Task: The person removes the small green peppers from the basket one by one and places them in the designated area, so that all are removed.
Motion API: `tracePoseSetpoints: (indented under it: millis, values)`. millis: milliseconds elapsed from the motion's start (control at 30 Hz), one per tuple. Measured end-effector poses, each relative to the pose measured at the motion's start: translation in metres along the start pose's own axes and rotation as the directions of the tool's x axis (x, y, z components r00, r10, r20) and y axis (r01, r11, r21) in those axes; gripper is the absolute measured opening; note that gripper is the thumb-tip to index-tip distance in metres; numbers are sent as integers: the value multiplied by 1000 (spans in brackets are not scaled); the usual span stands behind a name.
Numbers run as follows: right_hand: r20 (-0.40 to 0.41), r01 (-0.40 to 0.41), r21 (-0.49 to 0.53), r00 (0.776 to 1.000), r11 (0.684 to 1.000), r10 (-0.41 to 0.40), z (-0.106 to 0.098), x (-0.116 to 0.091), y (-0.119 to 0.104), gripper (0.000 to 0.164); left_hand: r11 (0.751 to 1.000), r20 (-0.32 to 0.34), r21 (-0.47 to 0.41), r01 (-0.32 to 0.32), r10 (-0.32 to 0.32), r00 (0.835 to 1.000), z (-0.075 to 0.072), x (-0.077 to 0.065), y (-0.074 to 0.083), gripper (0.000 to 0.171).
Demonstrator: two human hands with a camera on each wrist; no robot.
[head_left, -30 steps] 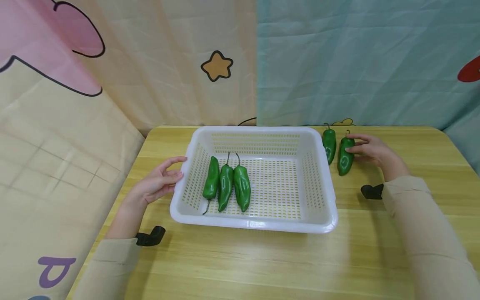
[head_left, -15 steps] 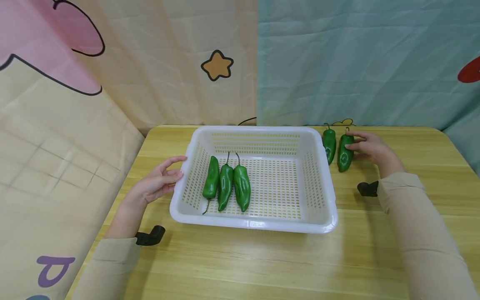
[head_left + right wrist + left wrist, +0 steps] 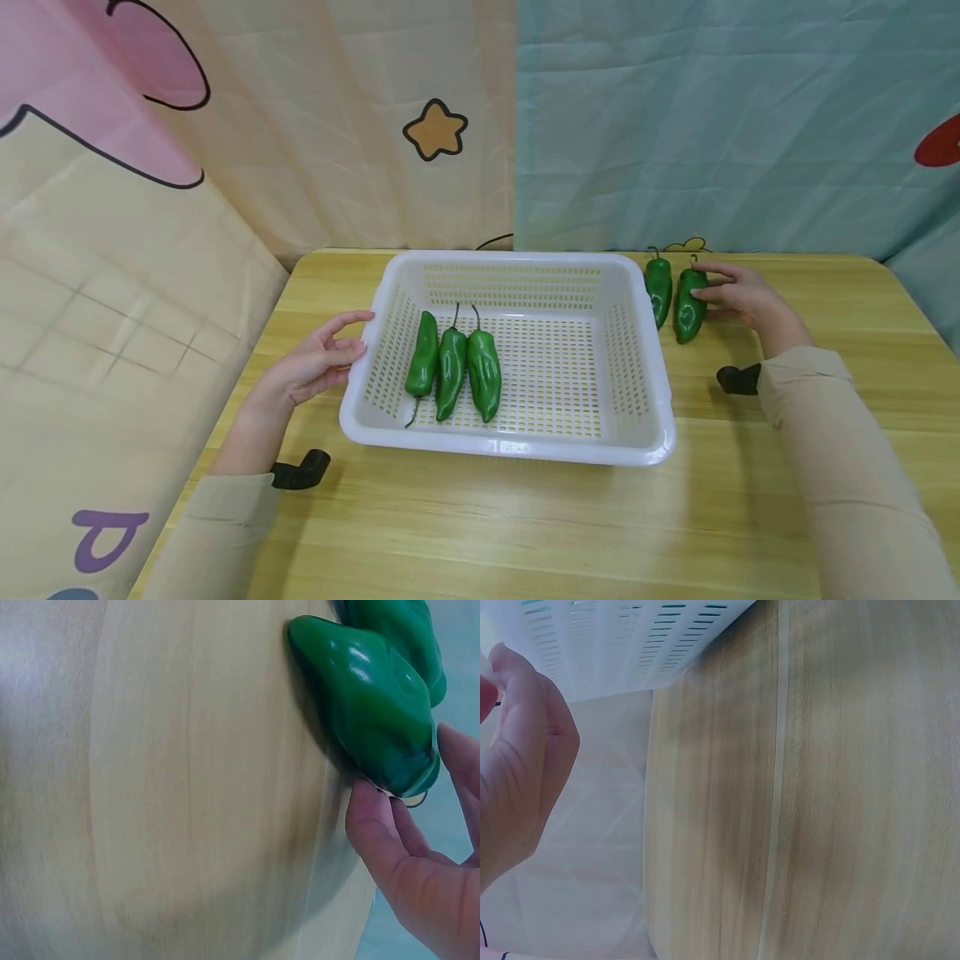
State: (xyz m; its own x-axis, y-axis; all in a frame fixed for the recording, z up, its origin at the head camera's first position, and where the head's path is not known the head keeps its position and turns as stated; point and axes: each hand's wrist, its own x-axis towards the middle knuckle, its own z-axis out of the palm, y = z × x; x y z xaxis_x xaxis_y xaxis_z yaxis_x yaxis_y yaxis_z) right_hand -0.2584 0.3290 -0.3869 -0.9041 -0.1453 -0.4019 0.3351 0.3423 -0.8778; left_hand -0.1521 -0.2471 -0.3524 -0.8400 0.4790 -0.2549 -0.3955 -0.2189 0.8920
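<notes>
A white plastic basket (image 3: 517, 450) stands on the table, three green peppers lying side by side in its left half: the left pepper (image 3: 422, 354), the middle pepper (image 3: 452, 375) and the right pepper (image 3: 484, 377). My left hand (image 3: 318, 362) grips the basket's left rim between thumb and fingers; in the left wrist view part of that hand (image 3: 525, 750) is cut off by the edge. Right of the basket, my right hand (image 3: 742, 304) holds another green pepper (image 3: 689, 310) near its stem end, fingers on either side (image 3: 367, 705). That pepper lies on or just at the tabletop.
One more green pepper (image 3: 658, 290) lies between the basket's right wall and the held pepper. The wooden table (image 3: 480, 533) ends at a printed curtain (image 3: 705, 125) behind. Another curtain (image 3: 135, 350) hangs along the left side.
The pepper at my right hand has shifted slightly away from me and to the left, along with the hand. My left hand and the basket have stayed in place.
</notes>
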Motion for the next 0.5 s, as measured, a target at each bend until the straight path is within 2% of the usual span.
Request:
tracePoseSetpoints:
  millis: [500]
  values:
    - [29, 5, -24, 1000, 1000, -5, -8, -20, -7, 67, 1000, -6, -8, 9, -9, 1000, 0, 0, 0, 36]
